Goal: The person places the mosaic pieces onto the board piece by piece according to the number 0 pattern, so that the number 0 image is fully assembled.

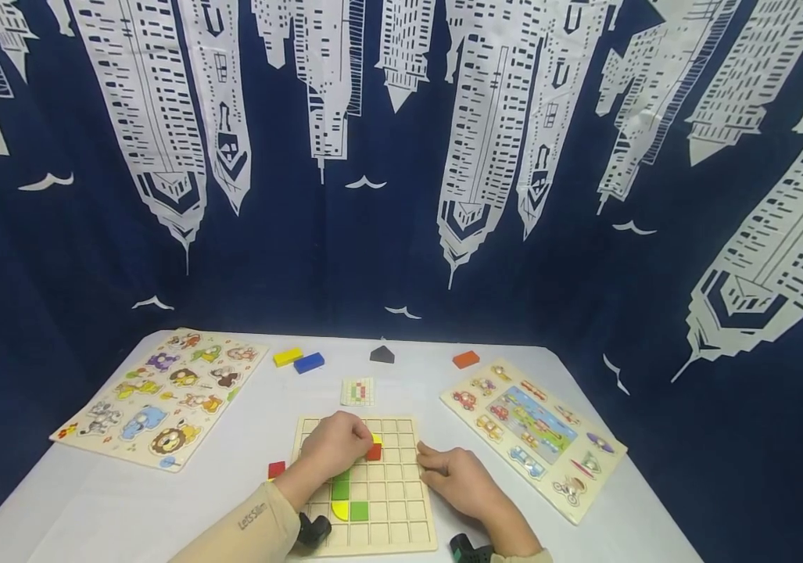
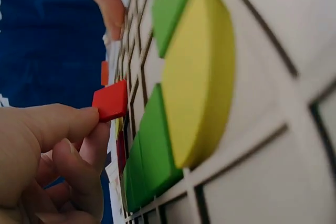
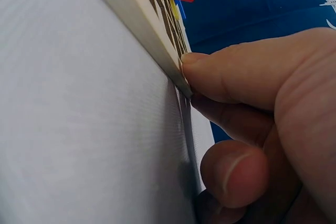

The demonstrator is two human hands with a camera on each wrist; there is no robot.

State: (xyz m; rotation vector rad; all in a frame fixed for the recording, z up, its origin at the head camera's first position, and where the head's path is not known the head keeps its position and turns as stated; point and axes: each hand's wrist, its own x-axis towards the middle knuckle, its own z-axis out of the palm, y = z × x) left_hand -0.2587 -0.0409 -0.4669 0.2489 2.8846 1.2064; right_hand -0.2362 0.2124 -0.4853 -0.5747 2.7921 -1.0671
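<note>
In the head view a wooden grid board (image 1: 397,491) lies flat on the white table. My left hand (image 1: 334,447) is over its upper part and pinches a red square tile (image 2: 110,101) between thumb and finger. Beyond that tile, a yellow piece (image 1: 377,439) partly shows. Lower left on the grid sit green tiles (image 1: 340,490) and a yellow quarter-round piece (image 2: 197,77). My right hand (image 1: 459,478) holds the board's right edge, its thumb (image 3: 202,65) on the rim in the right wrist view. Part of the grid is hidden under my left hand and forearm.
A small pattern card (image 1: 358,391) lies behind the board. Yellow (image 1: 288,357), blue (image 1: 310,363), black (image 1: 382,355) and orange (image 1: 466,360) blocks stand farther back. An animal puzzle (image 1: 155,399) lies left, a vehicle puzzle (image 1: 535,434) right. Another red piece (image 1: 277,469) is beside the board.
</note>
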